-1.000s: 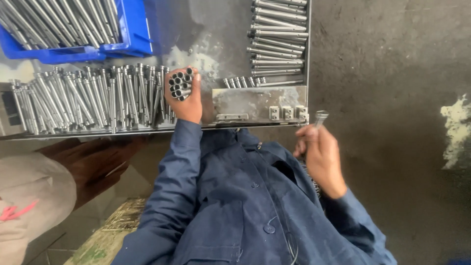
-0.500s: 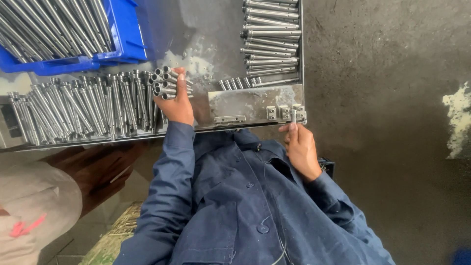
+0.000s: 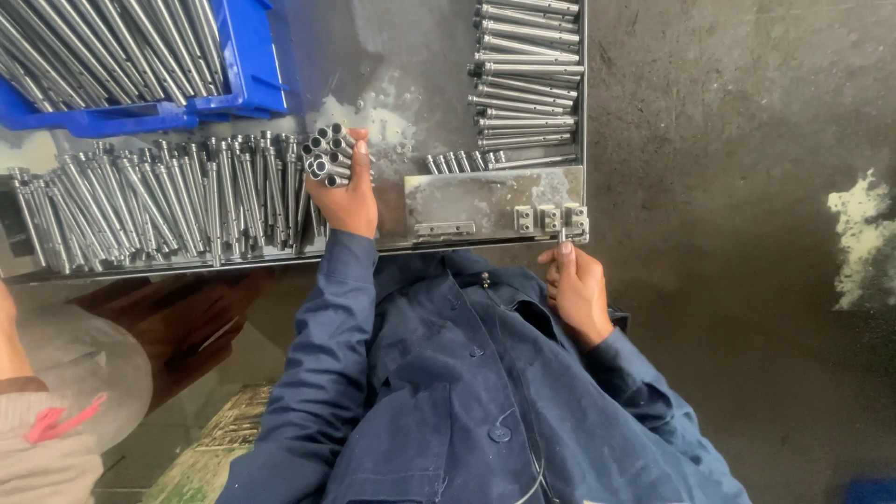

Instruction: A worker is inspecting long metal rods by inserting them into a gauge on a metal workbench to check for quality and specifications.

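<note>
Nearest the camera, the person's dark blue jacket (image 3: 448, 392) fills the lower middle of the view, both sleeves reaching up toward the metal surface (image 3: 373, 65). At 3 o'clock from the collar, the right hand (image 3: 577, 289) sits at the near edge of the surface, its grip closed together with the fingertips pinched at a thin metal piece just under the 3 small silver blocks (image 3: 551, 218); what it pinches is too small to tell. A flat steel plate (image 3: 467, 198) lies just at 9 o'clock of those blocks.

At 10 o'clock from the collar, the left hand (image 3: 347, 191) is over the surface, its grip clamped around a bundle of short metal tubes (image 3: 327, 157), their open ends facing the camera. At 9 o'clock of that hand, a long row of loose metal rods (image 3: 159, 201) lies side by side along the near edge. Farther off, at 1 o'clock, a neat stack of rods (image 3: 525, 79) lies crosswise near the right edge. Farthest, at 11 o'clock, a blue plastic crate (image 3: 238, 79) holds more rods. Grey concrete floor (image 3: 737, 187) spreads at 3 o'clock.
</note>
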